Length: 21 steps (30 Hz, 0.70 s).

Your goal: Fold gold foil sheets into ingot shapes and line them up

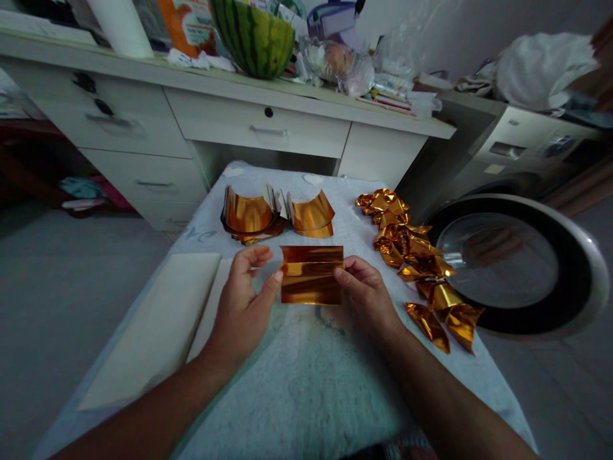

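Note:
A shiny copper-gold foil sheet [312,284], with creases running across it, is held just above the cloth-covered table. My right hand [366,291] pinches its right edge between thumb and fingers. At the left edge, my left hand [249,291] has its thumb tip against the foil, while its index finger stands apart from the thumb. Beyond the hands lie two stacks of curled foil sheets, a left stack [246,214] and a right stack [312,214]. Several folded foil pieces [390,236] form a heap along the table's right side.
Pale paper sheets [153,319] lie on the left of the table cloth [306,383]. A white drawer cabinet [268,131] stands behind, with a cut watermelon [256,41] on top. At right, a washing machine's round door [517,262] hangs open beside the table edge.

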{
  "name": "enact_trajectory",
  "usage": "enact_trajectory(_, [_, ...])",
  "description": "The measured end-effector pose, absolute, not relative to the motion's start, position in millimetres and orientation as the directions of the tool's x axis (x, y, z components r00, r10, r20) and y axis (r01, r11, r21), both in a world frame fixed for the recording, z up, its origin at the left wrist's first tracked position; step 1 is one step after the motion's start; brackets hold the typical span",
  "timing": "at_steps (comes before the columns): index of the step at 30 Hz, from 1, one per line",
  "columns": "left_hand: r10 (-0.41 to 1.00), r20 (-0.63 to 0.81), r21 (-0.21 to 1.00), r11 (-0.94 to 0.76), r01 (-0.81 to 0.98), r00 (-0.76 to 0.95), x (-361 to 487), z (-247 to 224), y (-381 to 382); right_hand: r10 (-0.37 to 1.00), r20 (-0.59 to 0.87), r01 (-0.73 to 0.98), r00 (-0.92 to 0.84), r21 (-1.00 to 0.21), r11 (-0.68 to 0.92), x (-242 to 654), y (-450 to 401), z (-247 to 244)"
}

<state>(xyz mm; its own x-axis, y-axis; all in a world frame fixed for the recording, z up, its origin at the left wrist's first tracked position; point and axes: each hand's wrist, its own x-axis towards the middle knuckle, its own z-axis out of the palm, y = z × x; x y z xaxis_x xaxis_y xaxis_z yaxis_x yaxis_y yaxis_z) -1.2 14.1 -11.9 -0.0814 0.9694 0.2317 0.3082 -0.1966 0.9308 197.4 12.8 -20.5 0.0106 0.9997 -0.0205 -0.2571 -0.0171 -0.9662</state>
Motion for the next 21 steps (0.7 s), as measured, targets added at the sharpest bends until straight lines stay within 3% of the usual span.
enact_trajectory(3, [0.89, 0.456, 0.779, -0.412, 0.473, 0.024, -1.2, -8.4, 4.3, 0.996, -0.008, -0.243, 0.084, -0.97, 0.013, 197.3, 14.1, -21.3])
enact_trajectory(5, [0.859, 0.442, 0.732, -0.511, 0.45, 0.257, 1.5, -4.6, -2.9, 0.996, -0.001, -0.238, 0.095, -0.971, 0.021, 196.7, 14.3, -23.2])
enact_trajectory(7, [0.823, 0.417, 0.722, -0.558, 0.41, 0.385, 5.7, -2.4, -7.7, 0.997, 0.01, -0.214, 0.078, -0.977, 0.026, 195.8, 13.5, -25.4])
enact_trajectory(13, [0.86, 0.317, 0.818, -0.462, 0.343, 0.4, 13.0, -5.9, -5.3, 0.993, 0.114, 0.01, -0.034, -0.993, 0.115, 193.7, 7.3, -25.0])
enact_trajectory(16, [0.894, 0.262, 0.887, -0.371, 0.274, 0.364, 12.2, -4.6, -2.0, 0.965, 0.235, 0.127, -0.119, -0.96, 0.249, 193.3, 4.1, -18.5])
enact_trajectory(21, [0.949, 0.116, 0.991, -0.131, 0.034, 0.293, 9.1, -2.7, 1.2, 0.886, 0.385, 0.252, -0.257, -0.859, 0.446, 191.5, -0.5, -9.3])
